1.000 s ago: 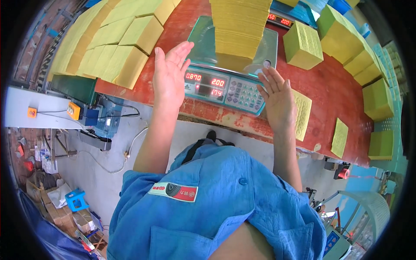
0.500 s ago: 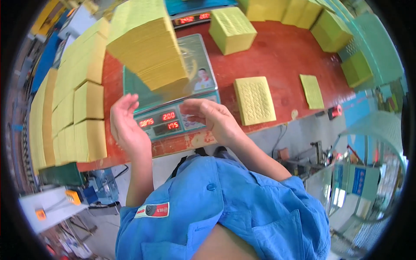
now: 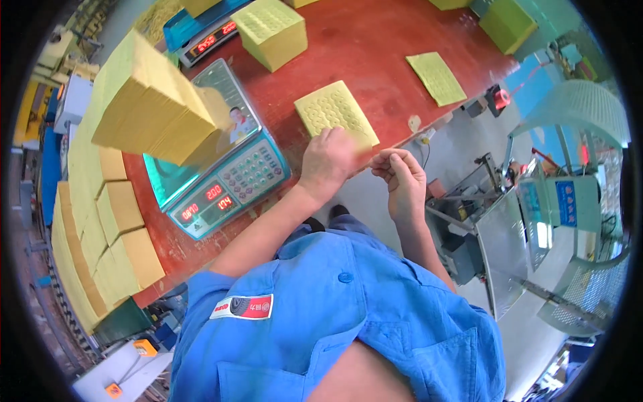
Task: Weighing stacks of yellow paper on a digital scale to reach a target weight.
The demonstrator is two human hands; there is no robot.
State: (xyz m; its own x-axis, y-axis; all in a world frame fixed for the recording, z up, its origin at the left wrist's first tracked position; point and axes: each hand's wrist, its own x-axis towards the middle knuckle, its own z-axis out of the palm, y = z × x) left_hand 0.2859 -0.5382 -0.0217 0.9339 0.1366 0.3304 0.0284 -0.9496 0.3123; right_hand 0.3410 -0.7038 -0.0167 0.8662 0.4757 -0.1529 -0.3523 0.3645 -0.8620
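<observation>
My left hand (image 3: 329, 163) reaches over the near edge of a low stack of yellow embossed paper (image 3: 333, 107), fingers curled. A smeared yellow patch, seemingly a paper edge, shows at its fingertips. Close beside it, past the table's front edge, my right hand (image 3: 404, 181) has thumb and fingers pinched together; whatever lies between them is too small to make out. To the left, a tall stack of yellow paper (image 3: 151, 100) rests on the platform of a teal scale (image 3: 251, 175) with lit red digits.
Yellow stacks (image 3: 124, 208) line the red table's (image 3: 365, 40) left side. A second scale (image 3: 207, 41) and a paper block (image 3: 271, 33) stand farther back. Toward the right are a thin paper pile (image 3: 435, 77) and another block (image 3: 508, 25). Metal-framed equipment (image 3: 499, 248) stands beyond the table.
Both hands have moved right, from in front of the scale to the low stack, and the fingers have closed. My view has turned, shifting the table leftward. The tall stack still sits on the scale.
</observation>
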